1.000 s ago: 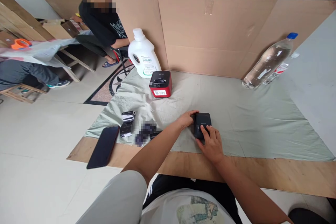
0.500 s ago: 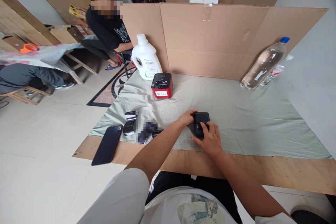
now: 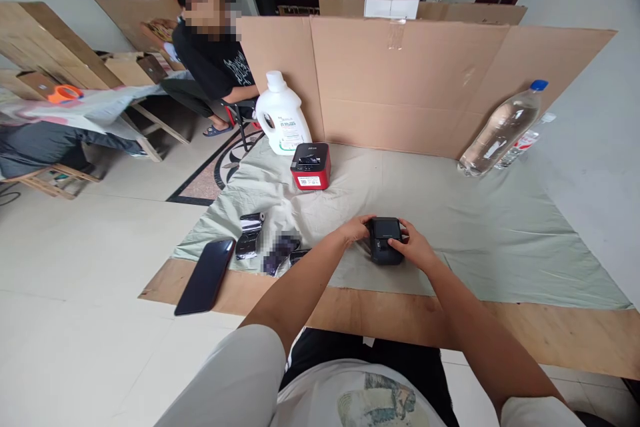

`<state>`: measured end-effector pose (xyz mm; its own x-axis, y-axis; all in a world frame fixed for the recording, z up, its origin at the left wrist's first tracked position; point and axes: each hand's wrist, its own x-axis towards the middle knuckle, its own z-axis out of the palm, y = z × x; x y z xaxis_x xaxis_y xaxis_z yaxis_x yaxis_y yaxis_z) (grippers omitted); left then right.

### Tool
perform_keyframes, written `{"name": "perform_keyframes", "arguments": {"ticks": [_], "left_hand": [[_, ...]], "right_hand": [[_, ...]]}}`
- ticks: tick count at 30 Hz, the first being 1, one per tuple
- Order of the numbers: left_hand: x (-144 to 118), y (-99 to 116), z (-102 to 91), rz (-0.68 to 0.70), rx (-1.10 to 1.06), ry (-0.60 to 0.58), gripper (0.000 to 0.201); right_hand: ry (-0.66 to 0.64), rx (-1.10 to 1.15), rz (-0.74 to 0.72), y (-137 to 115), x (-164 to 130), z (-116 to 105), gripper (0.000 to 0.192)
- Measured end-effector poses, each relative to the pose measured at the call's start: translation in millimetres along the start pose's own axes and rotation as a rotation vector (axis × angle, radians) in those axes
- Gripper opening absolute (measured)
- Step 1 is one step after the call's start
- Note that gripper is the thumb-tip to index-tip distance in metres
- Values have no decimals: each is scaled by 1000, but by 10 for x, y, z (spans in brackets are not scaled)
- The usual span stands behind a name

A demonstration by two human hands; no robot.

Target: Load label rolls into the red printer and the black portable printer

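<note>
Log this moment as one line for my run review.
left hand: at left side of black device | right hand: thumb on top, fingers at right side | device: on cloth | nearby: red-and-black box, phone

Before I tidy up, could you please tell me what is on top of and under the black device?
On top of the black device is the thumb of the right hand. Around its base pale cloth shows; whatever lies directly underneath is covered and cannot be seen.
</note>
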<state>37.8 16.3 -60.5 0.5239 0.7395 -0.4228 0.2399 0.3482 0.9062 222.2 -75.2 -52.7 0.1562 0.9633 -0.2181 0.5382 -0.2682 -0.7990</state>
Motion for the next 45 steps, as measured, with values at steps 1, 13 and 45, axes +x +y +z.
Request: {"name": "perform_keyframes", "arguments": {"ticks": [1,13,45], "left_hand": [[5,-6,-4,-5,2,-5,85],[-28,-9,44,14,34,61,83],[-241,170,117,-38,112,297,47]], "right_hand": [[-17,65,27,24,26,14,76],[267,119,-231,451,232,371,58],[478,373,-286,356,65,390,44]]}}
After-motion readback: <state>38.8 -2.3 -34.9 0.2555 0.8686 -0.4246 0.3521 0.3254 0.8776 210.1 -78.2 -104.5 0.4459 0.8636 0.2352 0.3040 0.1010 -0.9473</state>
